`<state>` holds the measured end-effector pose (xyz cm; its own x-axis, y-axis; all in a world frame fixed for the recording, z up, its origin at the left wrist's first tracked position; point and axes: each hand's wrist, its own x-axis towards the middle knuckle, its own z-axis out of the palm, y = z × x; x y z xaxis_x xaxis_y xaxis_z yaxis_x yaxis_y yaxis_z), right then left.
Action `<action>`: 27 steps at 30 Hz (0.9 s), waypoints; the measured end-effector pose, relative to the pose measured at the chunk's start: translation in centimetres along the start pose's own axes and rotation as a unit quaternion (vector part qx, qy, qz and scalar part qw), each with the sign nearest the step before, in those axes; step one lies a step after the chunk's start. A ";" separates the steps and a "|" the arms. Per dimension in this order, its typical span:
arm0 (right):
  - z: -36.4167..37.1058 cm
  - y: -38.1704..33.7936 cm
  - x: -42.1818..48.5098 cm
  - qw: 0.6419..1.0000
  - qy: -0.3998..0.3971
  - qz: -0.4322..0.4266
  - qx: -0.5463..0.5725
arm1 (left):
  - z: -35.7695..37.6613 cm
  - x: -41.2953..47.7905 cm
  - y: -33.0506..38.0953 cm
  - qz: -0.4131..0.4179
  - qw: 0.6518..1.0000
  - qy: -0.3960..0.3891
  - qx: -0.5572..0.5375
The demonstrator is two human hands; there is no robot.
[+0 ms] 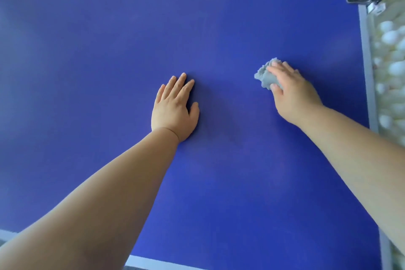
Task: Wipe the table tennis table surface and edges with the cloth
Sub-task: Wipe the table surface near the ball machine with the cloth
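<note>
Wiping with my right hand (292, 92), I grip the bunched grey cloth (266, 76) on the blue table top (109, 50) near its right edge. My left hand (175, 107) lies flat, holding nothing. I should press down and rub in long rows.

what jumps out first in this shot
The deep blue table fills nearly the whole view. Right of centre, the right hand grips a bunched grey cloth against it, while the left hand rests flat near the middle. Beyond the right edge lies a mass of white balls.
</note>
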<state>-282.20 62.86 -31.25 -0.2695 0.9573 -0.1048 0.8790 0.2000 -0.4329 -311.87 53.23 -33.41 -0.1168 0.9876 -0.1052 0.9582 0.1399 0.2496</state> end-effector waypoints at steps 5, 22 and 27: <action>5.2 -4.8 -12.2 0.973 -0.045 -0.228 0.000 | 0.4 -7.7 -0.1 0.020 1.000 -0.021 0.005; 7.6 -9.1 -13.9 0.951 -0.082 -0.298 0.006 | 1.6 -13.7 -0.6 0.026 1.000 0.002 0.015; 5.8 -7.3 -7.4 0.967 -0.066 -0.246 0.010 | 1.4 -13.7 -0.5 0.023 1.000 0.009 0.014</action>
<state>-288.91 53.06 -32.51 -0.7023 0.7119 0.0059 0.6242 0.6197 -0.4758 -310.37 39.54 -33.47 -0.0767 0.9941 -0.0771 0.9695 0.0924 0.2268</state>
